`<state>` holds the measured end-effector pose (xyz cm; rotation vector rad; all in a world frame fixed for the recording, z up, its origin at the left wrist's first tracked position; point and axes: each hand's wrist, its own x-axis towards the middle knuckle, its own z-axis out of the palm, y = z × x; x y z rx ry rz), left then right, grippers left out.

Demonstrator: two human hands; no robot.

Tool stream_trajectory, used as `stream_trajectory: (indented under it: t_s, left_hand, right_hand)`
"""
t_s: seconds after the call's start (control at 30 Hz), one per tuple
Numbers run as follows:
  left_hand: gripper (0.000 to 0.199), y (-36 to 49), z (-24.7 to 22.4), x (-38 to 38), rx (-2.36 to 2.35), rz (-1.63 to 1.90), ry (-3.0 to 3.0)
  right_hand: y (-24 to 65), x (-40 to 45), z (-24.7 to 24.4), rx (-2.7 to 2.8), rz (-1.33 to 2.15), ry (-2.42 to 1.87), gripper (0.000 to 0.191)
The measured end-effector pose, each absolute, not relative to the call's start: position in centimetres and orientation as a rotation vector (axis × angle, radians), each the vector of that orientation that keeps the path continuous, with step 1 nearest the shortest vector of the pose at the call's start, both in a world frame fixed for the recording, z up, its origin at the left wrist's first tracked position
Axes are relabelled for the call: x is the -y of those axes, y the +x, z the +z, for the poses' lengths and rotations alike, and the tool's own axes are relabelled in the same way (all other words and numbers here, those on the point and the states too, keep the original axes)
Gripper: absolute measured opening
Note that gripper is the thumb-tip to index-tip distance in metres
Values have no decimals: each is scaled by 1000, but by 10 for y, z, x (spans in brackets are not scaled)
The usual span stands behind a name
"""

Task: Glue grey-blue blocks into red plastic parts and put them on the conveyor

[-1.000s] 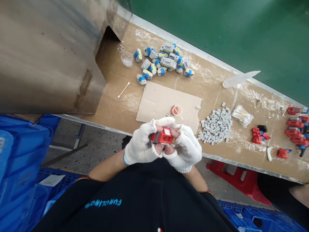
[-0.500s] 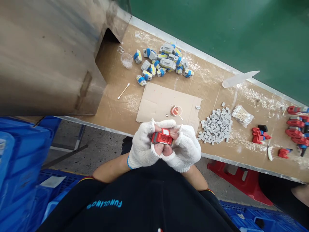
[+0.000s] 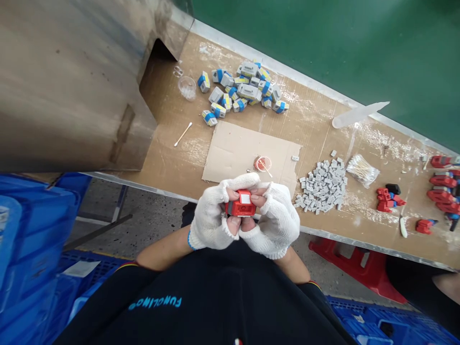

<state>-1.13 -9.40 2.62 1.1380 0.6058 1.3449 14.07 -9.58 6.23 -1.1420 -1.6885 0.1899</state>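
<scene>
Between both hands, in front of my chest, I hold a small red and grey plastic toy part (image 3: pixel 243 209) with a white square on top. My left hand (image 3: pixel 212 213), in a white glove with bare fingertips, grips its left side. My right hand (image 3: pixel 271 218), gloved the same way, pinches the right side, thumb at the near edge. Just beyond them a piece of cardboard (image 3: pixel 237 148) lies on the table, and on it stands a little round cup of reddish stuff (image 3: pixel 261 163) with a swab across it. Fingertips partly cover the toy part.
Grey-blue blocks (image 3: pixel 247 88) are heaped at the back, small grey pieces (image 3: pixel 321 187) to the right. Nearby lie a bag of cotton swabs (image 3: pixel 362 169), a loose swab (image 3: pixel 183 134) and red toy parts (image 3: pixel 443 187). A metal housing (image 3: pixel 79 86) bounds the left; a person's arm (image 3: pixel 445 287) shows lower right.
The toy part has tilted a little between my fingers, so its white square shows more fully. Both hands keep their grip in nearly the same place.
</scene>
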Motion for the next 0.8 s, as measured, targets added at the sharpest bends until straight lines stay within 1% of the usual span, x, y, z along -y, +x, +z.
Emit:
stream_trajectory:
  t_s: [0.1, 0.17, 0.3, 0.4, 0.53, 0.6, 0.73, 0.8]
  left_hand:
    - [46, -11, 24, 97, -594, 1323, 1098]
    - [47, -11, 25, 99, -572, 1309, 1069]
    - [32, -10, 30, 100, -697, 1335, 1170]
    - [28, -10, 35, 97, -700, 1316, 1190]
    - [36, -11, 36, 89, -581, 1303, 1114]
    - [38, -13, 35, 84, -571, 1312, 1073]
    - [30, -22, 36, 76, -599, 1308, 1108]
    - [29, -28, 37, 72, -599, 1298, 1092]
  right_hand:
    - [137, 94, 62, 1662, 186, -1135, 24]
    - [134, 93, 62, 1653, 180, -1111, 21]
    - [132, 93, 62, 1627, 171, -1119, 20]
    - [137, 93, 61, 1629, 214, -1129, 25]
    - [149, 93, 62, 1696, 315, -1138, 34]
    - [155, 94, 62, 1767, 350, -1116, 38]
    - [168, 102, 58, 1791, 366, -1077, 46]
    - [178, 106, 55, 1702, 342, -1095, 45]
